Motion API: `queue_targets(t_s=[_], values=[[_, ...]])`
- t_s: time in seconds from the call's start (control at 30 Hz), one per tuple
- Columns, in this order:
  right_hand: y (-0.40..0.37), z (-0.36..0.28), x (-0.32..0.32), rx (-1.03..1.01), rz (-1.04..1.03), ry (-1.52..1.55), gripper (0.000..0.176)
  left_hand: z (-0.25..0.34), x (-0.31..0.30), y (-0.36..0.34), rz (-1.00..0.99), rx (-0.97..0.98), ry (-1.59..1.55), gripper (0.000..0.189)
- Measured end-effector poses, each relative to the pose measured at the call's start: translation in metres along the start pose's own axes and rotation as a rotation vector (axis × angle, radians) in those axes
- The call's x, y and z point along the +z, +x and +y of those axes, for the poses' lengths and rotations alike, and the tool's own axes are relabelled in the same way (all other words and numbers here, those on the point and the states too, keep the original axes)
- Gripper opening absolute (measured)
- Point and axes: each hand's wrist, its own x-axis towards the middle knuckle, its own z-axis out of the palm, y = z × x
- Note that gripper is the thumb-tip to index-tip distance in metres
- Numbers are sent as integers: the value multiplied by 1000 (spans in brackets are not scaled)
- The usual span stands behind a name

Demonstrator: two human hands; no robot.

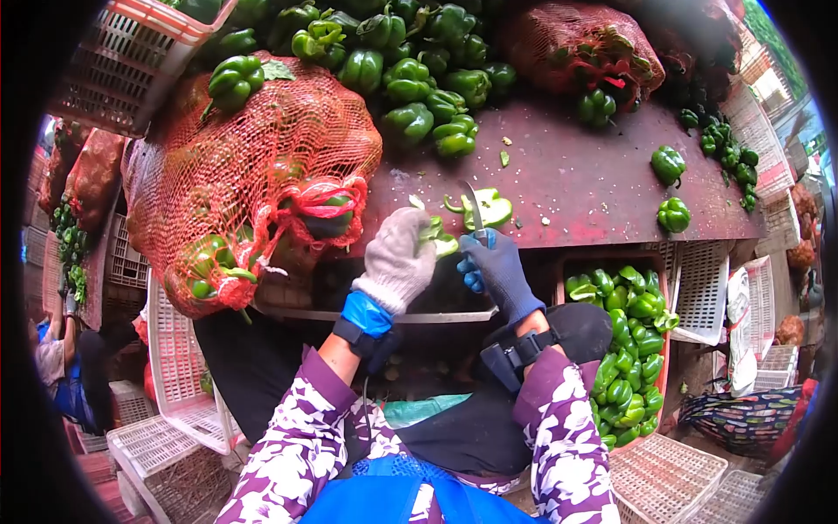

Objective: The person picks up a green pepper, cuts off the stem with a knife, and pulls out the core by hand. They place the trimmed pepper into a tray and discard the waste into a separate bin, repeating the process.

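Observation:
My left hand [399,260], in a pale knitted glove, is closed round a piece of cut green bell pepper [439,237] at the table's near edge. In a dark blue glove, my right hand [500,272] grips a knife [474,209] whose thin curved blade points away from me. Just behind the blade, a cut bell pepper [491,210] lies on the table with its pale inside showing. The knife handle is mostly hidden by my fingers.
A red mesh sack of peppers [262,148] bulges at the left of the dark red table [576,188]. Loose peppers [408,80] are heaped at the back. Right of my knees stands a full crate of peppers [624,358]. Another person [65,349] sits far left.

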Motion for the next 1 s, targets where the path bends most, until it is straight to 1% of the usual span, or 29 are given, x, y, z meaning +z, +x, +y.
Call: queue_targets(t_s=[0.07,0.1,0.13,0.17,0.23,0.27,0.3,0.37,0.4,0.43,0.47,0.53,0.57,0.6,0.67,0.7,0.73,0.77,0.8,0.83,0.87,0.9,0.93,1.0], values=[[3,1,7,-6,42,24,23,6,6,3,-19,-229,-12,32],[3,1,5,-14,55,132,26,9,2,6,-13,-349,-113,33],[3,1,4,-31,37,170,28,11,-2,10,-9,-465,-216,35],[2,1,3,-48,20,211,30,1,5,4,64,-527,-474,33],[-1,1,6,-79,-17,298,35,20,-1,4,59,-595,-659,31],[-3,3,8,-72,-70,333,35,32,-4,5,54,-626,-753,30],[-6,4,10,-69,-113,370,35,41,-4,5,52,-596,-804,27],[-13,3,2,-34,-140,468,34,52,-22,13,-147,-419,-496,19],[-26,-10,1,-79,-150,619,31,57,-27,19,-262,-305,-370,16],[-34,-11,-5,-170,-113,619,27,59,-29,27,-318,-321,-431,15],[-40,-18,-9,-188,-86,675,31,57,-27,38,-377,-341,-486,16],[-55,-32,-17,-228,-33,784,37,50,-8,63,-271,-227,-442,25],[-74,-38,-28,-251,35,752,38,56,5,74,-214,-66,-165,31],[-90,-41,-41,-275,48,782,38,57,19,81,-138,101,110,38],[-132,-39,-69,-378,194,854,39,39,47,87,-279,168,292,44],[-151,-23,-90,-503,272,786,39,44,54,92,-453,36,376,48],[-175,-14,-109,-546,350,793,40,48,58,97,-662,-53,435,46],[-199,-4,-128,-587,429,795,40,50,60,96,-640,-16,438,44],[-215,20,-153,-536,632,631,41,49,61,92,-609,14,440,43],[-231,43,-179,-446,828,465,42,34,63,90,-558,59,390,42],[-238,72,-205,-529,903,598,47,23,67,85,-508,98,342,41],[-248,101,-234,-526,1035,452,48,30,63,84,-513,114,341,40],[-260,125,-260,-522,1159,303,50,38,60,85,-548,133,428,42],[-282,149,-293,-504,1329,49,51,53,53,81,-524,239,493,44]])
